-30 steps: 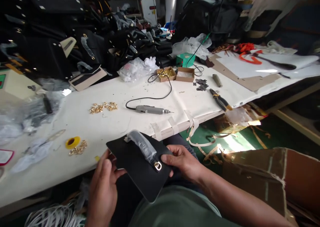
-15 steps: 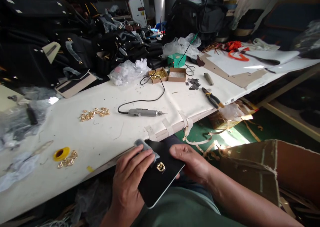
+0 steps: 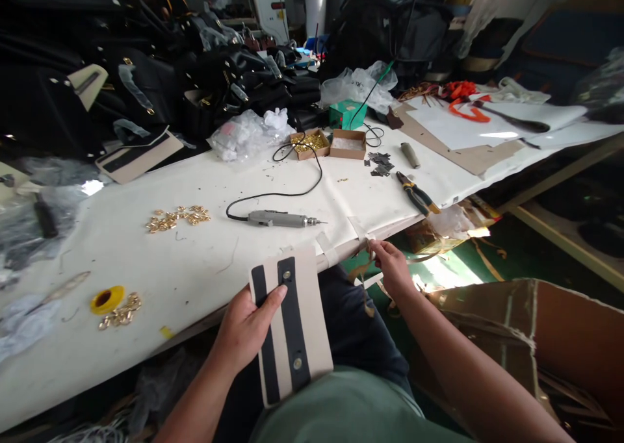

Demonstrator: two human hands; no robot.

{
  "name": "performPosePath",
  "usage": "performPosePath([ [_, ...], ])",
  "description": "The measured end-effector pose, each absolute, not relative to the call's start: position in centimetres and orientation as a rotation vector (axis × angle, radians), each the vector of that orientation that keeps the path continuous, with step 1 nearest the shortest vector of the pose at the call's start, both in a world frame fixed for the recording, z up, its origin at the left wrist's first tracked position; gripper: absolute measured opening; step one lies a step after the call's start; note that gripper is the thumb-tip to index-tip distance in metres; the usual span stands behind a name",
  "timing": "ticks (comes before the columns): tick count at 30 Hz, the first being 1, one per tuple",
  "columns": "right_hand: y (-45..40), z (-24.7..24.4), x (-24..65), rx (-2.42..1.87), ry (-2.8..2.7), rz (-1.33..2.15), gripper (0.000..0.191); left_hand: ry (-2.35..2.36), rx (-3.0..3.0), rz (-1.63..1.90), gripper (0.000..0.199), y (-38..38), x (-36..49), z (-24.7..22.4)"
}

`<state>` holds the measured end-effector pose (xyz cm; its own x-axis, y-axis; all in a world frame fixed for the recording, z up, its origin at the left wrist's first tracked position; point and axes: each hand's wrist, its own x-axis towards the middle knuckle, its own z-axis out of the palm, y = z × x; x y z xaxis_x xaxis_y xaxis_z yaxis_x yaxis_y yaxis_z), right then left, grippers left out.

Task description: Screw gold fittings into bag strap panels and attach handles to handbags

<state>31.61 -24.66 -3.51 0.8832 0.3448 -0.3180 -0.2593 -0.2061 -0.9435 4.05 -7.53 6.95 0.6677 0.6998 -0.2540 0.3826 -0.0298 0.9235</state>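
Observation:
My left hand (image 3: 248, 329) grips the left edge of a flat panel (image 3: 312, 319), thumb on top. The panel's beige side faces up, with two dark strips and two round metal studs. At the table's front edge, the fingers of my right hand (image 3: 387, 261) pinch a thin tan strip (image 3: 361, 273) that hangs there. A grey electric screwdriver (image 3: 277, 219) lies on the table beyond the panel, its bit pointing right. Gold metal fittings (image 3: 178, 217) lie to its left, and more sit beside a yellow tape roll (image 3: 107, 299).
Small boxes (image 3: 348, 144) stand near a green box (image 3: 347, 114). Pliers (image 3: 416, 194) lie by the right front edge. Black bags (image 3: 146, 92) fill the back left. An open cardboard box (image 3: 480, 332) stands on the floor at right.
The panel has been turned over from its black side with the gold clasp to its beige side. My right hand has let go of it and moved up to the strip at the table edge.

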Motion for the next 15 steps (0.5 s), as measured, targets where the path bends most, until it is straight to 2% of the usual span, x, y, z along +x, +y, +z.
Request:
performPosePath([
  [8, -25.6, -2.7, 33.3, -1.621, -0.039, 0.798, 0.046, 0.816, 1.229, 0.233, 0.052, -6.0, 7.5, 5.0],
  [15, -26.3, -1.9, 34.3, -1.761, -0.113, 0.826, 0.044, 0.783, 1.075, 0.178, 0.046, -6.1, 9.4, 3.7],
])
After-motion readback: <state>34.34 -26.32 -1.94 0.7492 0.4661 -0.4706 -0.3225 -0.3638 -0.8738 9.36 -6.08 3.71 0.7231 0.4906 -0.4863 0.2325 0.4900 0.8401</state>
